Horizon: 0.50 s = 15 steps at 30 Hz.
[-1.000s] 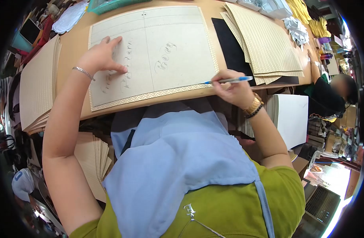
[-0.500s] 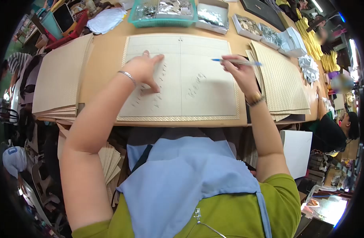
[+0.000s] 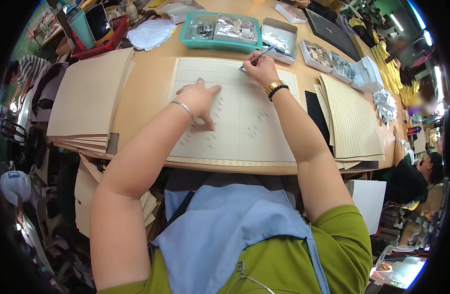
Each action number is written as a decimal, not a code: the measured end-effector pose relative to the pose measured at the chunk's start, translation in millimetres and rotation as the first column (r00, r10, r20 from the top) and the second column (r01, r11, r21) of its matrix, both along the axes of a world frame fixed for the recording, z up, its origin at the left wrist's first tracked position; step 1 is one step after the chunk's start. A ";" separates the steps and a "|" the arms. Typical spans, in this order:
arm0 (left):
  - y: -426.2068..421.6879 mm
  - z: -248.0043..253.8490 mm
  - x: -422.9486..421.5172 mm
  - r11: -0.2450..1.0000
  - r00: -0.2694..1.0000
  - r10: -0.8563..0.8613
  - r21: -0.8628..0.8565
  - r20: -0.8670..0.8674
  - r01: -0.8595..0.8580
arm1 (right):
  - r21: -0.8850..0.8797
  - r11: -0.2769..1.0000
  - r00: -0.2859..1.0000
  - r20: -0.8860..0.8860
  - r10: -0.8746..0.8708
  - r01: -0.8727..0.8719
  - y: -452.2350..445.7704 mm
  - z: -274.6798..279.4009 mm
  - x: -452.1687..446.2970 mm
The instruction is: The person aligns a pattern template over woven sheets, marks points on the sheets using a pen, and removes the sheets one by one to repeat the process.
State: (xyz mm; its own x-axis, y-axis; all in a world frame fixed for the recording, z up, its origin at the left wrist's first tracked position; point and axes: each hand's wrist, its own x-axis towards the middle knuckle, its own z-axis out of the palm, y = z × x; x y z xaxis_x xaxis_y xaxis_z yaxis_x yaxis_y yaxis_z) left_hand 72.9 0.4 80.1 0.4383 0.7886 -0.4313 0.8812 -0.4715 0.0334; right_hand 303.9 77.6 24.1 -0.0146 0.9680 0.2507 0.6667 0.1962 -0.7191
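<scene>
A cream sheet (image 3: 271, 142) with a woven-pattern border lies flat on the table before me. It carries ruled pencil lines and faint handwriting. Spread over its left half, my left hand (image 3: 198, 100) rests with thumb and fingers apart. My right hand (image 3: 262, 69) grips a pen (image 3: 264, 52) with a blue tip, over the upper middle of the sheet. The tip is at the sheet near the vertical line's top; whether it touches I cannot tell.
Stacks of cream woven sheets (image 3: 90, 95) lie left and right (image 3: 355, 120). At the back are a teal basket (image 3: 220, 45) and white boxes (image 3: 280, 55) of small metal and pale pieces. A red basket (image 3: 118, 43) stands back left. A person (image 3: 412, 169) is at the far right.
My right hand has moved left and away from me with the pen, from the sheet's right edge to its upper middle. My left hand stays spread on the sheet; the camera view shifted.
</scene>
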 end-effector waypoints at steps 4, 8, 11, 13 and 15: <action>-3.0 3.0 1.0 1.000 1.000 0.000 0.003 -0.011 0.000 | 0.003 1.000 1.000 -0.011 0.015 -0.015 -2.0 0.7 -3.0; -3.2 3.0 0.9 1.000 1.000 0.000 0.000 -0.007 0.000 | 0.022 0.999 0.999 0.015 0.038 -0.038 -1.1 -2.1 -3.3; -3.0 3.2 0.7 1.000 1.000 0.006 0.002 -0.007 -0.006 | 0.036 0.998 0.999 -0.003 0.051 -0.051 1.4 -5.3 -2.1; -2.8 4.1 1.3 1.000 1.000 0.018 -0.026 -0.022 -0.018 | 0.035 0.998 0.999 -0.003 0.044 -0.044 0.5 -4.1 -4.3; -1.1 7.9 3.9 0.995 0.998 0.034 -0.087 -0.053 -0.038 | 0.022 0.999 1.000 0.010 0.026 -0.026 -0.9 -2.2 -5.7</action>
State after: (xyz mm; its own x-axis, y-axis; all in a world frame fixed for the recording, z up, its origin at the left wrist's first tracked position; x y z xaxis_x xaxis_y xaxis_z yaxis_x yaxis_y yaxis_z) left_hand 76.8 -0.7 88.0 0.3857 0.7613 -0.5212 0.8992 -0.4365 0.0279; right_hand 298.2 76.7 22.0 -0.0423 0.9614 0.2717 0.6680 0.2294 -0.7079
